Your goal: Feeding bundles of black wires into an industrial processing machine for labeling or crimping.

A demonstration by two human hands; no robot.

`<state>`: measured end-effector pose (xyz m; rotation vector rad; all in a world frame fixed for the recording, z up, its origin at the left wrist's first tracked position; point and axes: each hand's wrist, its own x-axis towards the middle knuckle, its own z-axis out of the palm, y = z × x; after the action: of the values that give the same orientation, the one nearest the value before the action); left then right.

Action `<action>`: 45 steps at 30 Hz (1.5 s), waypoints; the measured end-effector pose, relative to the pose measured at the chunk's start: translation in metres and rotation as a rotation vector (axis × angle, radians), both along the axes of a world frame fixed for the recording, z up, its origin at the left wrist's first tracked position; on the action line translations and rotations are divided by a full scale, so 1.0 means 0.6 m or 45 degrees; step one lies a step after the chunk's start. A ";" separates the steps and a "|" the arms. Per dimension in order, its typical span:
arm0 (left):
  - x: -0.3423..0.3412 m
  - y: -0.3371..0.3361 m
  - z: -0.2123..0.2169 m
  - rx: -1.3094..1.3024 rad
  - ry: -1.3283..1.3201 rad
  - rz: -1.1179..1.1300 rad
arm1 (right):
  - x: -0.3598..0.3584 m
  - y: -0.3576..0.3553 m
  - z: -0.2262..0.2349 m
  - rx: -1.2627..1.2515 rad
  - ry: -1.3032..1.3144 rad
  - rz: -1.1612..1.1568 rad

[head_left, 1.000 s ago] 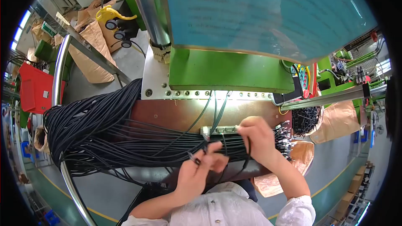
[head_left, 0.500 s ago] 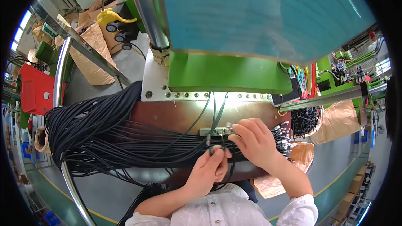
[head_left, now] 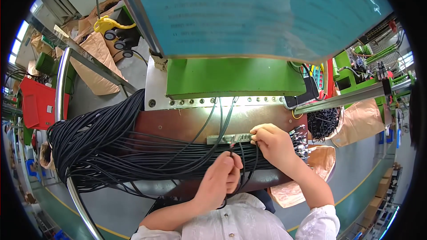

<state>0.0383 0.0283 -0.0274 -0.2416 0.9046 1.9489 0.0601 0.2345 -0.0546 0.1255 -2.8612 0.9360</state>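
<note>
My left hand (head_left: 221, 174) is closed round a black cable (head_left: 231, 154), just in front of a narrow metal block with slots (head_left: 217, 139). The cable's end points up toward the block, with a small reddish bit near its tip. At the block's right end, my right hand (head_left: 275, 146) has thumb and fingers pinched together; what lies between the fingertips is hidden. A thick bundle of black cables (head_left: 100, 122) sweeps in from the left and passes under both hands. Its ends, with silvery connectors (head_left: 301, 144), fan out to the right of my right hand.
A green machine beam (head_left: 235, 78) spans the brown work surface (head_left: 178, 124), below a blue panel (head_left: 267, 18). Metal rails (head_left: 62, 84) stand at the left, near a red box (head_left: 38, 104). Brown paper sacks (head_left: 362, 122) and a heap of black parts (head_left: 324, 122) are at the right.
My left hand has turned, and its cable end now points up at the block. My right hand has shifted slightly right, to the block's end. The whole view has moved a little.
</note>
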 end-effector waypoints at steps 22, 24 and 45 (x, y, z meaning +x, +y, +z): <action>-0.091 0.025 -0.068 -1.149 2.995 -0.383 | 0.015 0.026 -0.001 -0.073 -0.016 -0.076; -0.097 0.025 -0.069 -1.099 2.920 -0.440 | 0.012 0.020 0.002 0.043 0.084 -0.076; -0.179 0.015 -0.042 -0.830 1.991 -0.097 | -0.256 0.188 -0.069 -1.013 -0.078 -0.127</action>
<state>-0.0693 0.0376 -0.0527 1.0986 2.4365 1.4336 -0.0936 0.3471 -0.0961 -0.1260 -2.2858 1.9659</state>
